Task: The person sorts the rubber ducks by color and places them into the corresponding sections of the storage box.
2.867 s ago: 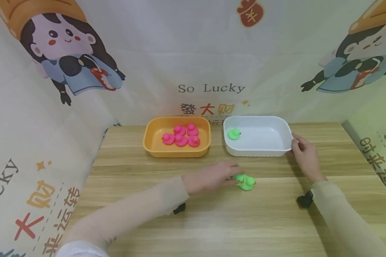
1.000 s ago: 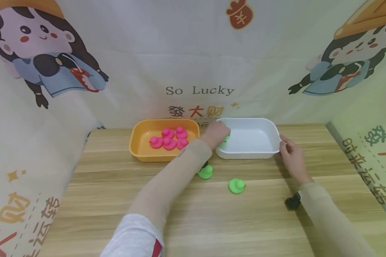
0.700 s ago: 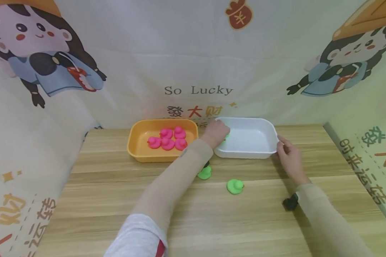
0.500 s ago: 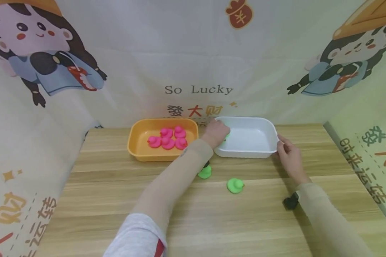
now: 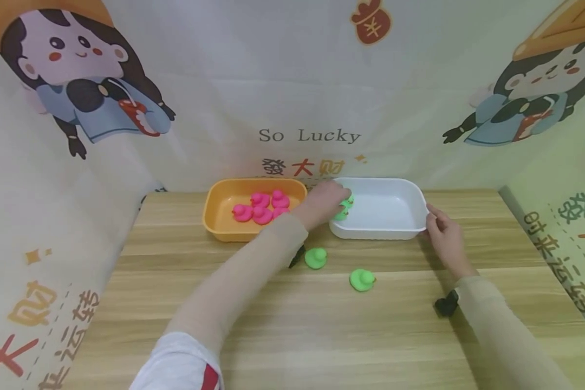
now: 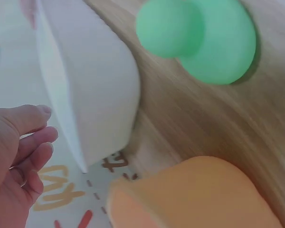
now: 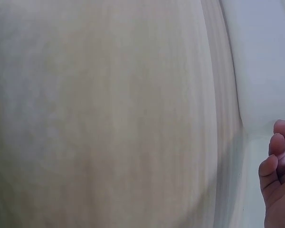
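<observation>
My left hand [image 5: 327, 199] is over the left end of the white plastic tub [image 5: 382, 208]. In the left wrist view its fingers are loosely bent and nothing is between them. Below that hand, green toy ducks [image 5: 342, 214] lie at the tub's left end, partly covered by it. My right hand [image 5: 447, 241] pinches the tub's right rim; the right wrist view shows its bent fingers beside the white wall. Two more green ducks rest on the table, one duck [image 5: 316, 258] near the tub's front left corner and another duck [image 5: 363, 280] closer to me.
To the left of the white tub stands an orange tub [image 5: 219, 227] with several pink toy ducks [image 5: 262, 215] in it. Both tubs stand at the back of the wooden table [image 5: 322, 336], against a printed cloth backdrop [image 5: 234, 97].
A green duck went from the table into the white tub with my left hand. That hand has since let go and shifted slightly up. My right hand stays on the rim.
</observation>
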### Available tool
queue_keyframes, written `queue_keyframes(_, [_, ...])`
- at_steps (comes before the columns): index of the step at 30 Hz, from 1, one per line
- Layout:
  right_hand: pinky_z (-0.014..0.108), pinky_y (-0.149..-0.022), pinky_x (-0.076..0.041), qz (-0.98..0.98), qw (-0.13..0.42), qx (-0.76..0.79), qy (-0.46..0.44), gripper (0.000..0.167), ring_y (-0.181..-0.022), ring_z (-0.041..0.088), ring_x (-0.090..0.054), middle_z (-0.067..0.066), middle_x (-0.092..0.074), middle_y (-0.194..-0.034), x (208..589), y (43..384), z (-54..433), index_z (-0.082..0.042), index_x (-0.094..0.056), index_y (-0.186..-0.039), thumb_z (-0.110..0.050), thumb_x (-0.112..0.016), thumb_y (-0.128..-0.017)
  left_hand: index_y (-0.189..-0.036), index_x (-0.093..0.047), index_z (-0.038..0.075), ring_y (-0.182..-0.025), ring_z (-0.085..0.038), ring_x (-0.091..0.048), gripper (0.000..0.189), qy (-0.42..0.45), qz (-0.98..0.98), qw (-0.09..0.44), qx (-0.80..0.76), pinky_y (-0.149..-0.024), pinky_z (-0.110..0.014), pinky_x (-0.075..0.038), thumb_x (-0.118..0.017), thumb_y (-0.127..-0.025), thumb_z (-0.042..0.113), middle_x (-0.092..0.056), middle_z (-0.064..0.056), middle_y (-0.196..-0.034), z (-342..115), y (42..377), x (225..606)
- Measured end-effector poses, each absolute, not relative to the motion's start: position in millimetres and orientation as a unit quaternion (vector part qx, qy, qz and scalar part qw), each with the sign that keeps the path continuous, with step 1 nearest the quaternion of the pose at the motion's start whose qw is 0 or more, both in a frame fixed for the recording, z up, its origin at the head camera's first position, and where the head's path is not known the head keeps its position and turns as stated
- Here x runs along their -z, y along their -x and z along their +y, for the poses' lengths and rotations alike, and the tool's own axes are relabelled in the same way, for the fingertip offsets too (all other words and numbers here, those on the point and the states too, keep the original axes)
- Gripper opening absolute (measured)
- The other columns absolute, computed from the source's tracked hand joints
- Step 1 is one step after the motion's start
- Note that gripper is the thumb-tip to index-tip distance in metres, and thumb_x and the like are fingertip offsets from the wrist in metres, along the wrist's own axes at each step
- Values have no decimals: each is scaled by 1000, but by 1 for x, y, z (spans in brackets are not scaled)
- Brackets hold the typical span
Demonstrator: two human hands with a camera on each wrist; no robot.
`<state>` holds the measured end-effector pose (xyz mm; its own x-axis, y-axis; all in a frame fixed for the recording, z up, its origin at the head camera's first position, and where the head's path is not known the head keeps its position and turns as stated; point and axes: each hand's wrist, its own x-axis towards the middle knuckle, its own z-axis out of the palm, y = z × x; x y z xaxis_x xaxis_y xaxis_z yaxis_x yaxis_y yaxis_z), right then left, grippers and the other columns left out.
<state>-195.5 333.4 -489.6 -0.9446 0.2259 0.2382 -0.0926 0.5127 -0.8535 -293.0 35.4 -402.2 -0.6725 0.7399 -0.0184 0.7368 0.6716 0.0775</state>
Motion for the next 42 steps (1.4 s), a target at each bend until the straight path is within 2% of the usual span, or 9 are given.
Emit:
queue_keyframes(8, [6, -63, -55, -851, 168, -497, 32, 44, -70, -9, -59, 43, -64, -118, 493, 197, 335, 11, -54, -143, -14, -44, -109, -129, -68, 9, -113, -24, -60, 29, -417, 902, 38, -100, -103, -35, -52, -67, -104, 22, -70, -8, -122, 4, 263, 393])
queue_keyframes(14, [5, -63, -53, -852, 166, -496, 32, 44, -70, -9, -59, 42, -65, -117, 492, 197, 335, 11, -54, -144, -16, -44, -110, -125, -69, 8, -104, -22, -59, 25, -434, 891, 34, -129, -93, -31, -54, -67, -103, 20, -70, -8, -115, -18, 238, 393])
queue_keyframes(19, [4, -63, -52, -856, 158, -491, 35, 45, -71, -10, -58, 41, -65, -119, 490, 196, 335, 10, -53, -145, -18, -44, -110, -130, -68, 7, -104, -19, -58, 32, -436, 888, 34, -141, -91, -29, -54, -69, -103, 24, -67, -6, -114, -33, 224, 400])
queue_keyframes(23, [3, -63, -51, -855, 159, -493, 33, 45, -71, -10, -57, 41, -65, -119, 490, 196, 335, 10, -53, -145, -17, -44, -110, -130, -68, 4, -103, -23, -59, 34, -436, 885, 32, -158, -90, -33, -56, -70, -102, 23, -66, -8, -111, -42, 214, 407])
queue_keyframes(26, [3, -63, -51, -857, 160, -489, 31, 45, -71, -10, -57, 40, -65, -120, 490, 196, 335, 10, -53, -145, -18, -44, -110, -129, -68, 1, -107, -27, -63, 34, -438, 883, 33, -164, -95, -37, -58, -72, -101, 21, -68, -12, -115, -46, 208, 414])
queue_keyframes(31, [2, -65, -51, -863, 160, -478, 28, 46, -74, -12, -57, 39, -64, -124, 490, 196, 336, 10, -54, -144, -20, -45, -110, -133, -65, 1, -117, -29, -64, 40, -413, 890, 69, -180, -104, -40, -56, -73, -100, 22, -67, -13, -127, -49, 203, 429])
queue_keyframes(36, [2, -67, -51, -865, 156, -477, 28, 47, -76, -15, -56, 39, -63, -127, 489, 197, 335, 10, -53, -145, -20, -45, -110, -138, -62, 1, -115, -26, -63, 46, -374, 905, 96, -181, -103, -38, -56, -73, -99, 24, -64, -13, -130, -50, 198, 443])
queue_keyframes(42, [2, -67, -51, -868, 155, -471, 33, 47, -77, -15, -56, 38, -62, -129, 489, 196, 335, 8, -53, -146, -22, -44, -111, -137, -62, 1, -109, -24, -63, 46, -366, 907, 85, -191, -99, -38, -58, -74, -98, 22, -63, -14, -126, -49, 197, 456])
